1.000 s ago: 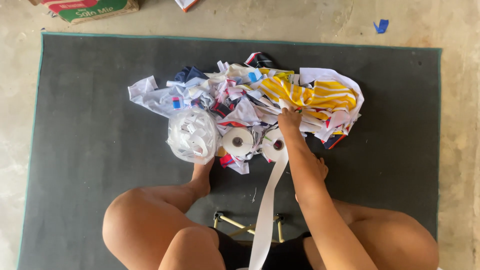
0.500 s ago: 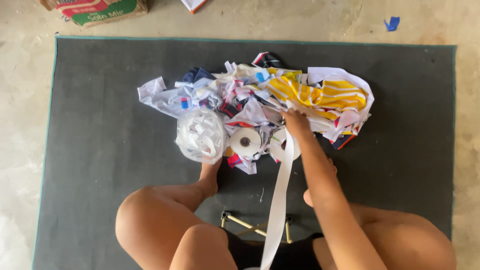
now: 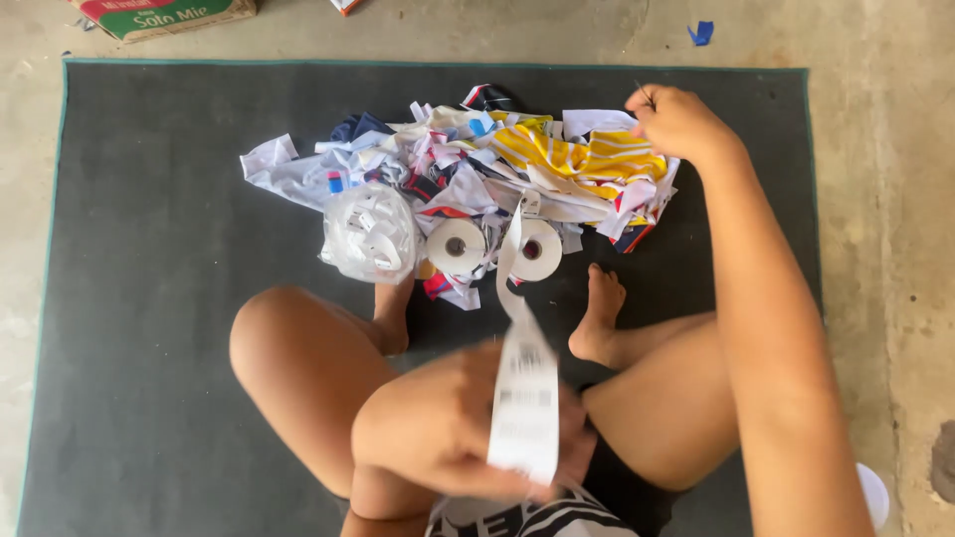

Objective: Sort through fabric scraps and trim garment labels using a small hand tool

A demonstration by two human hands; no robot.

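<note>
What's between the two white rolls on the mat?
In the head view, a white label strip runs down between the left roll and the right roll, toward the left hand that holds its end.

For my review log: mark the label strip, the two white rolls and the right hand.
label strip (image 3: 524,398), head view, on its printed lower end.
left white roll (image 3: 456,246), head view, on its flat face.
right white roll (image 3: 538,250), head view, on its flat face.
right hand (image 3: 679,121), head view, on its back.

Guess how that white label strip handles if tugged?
Probably floppy: the label strip sags from the roll into the left hand. Likely light. The roll lies flat, so tugging may drag it rather than roll it.
</note>
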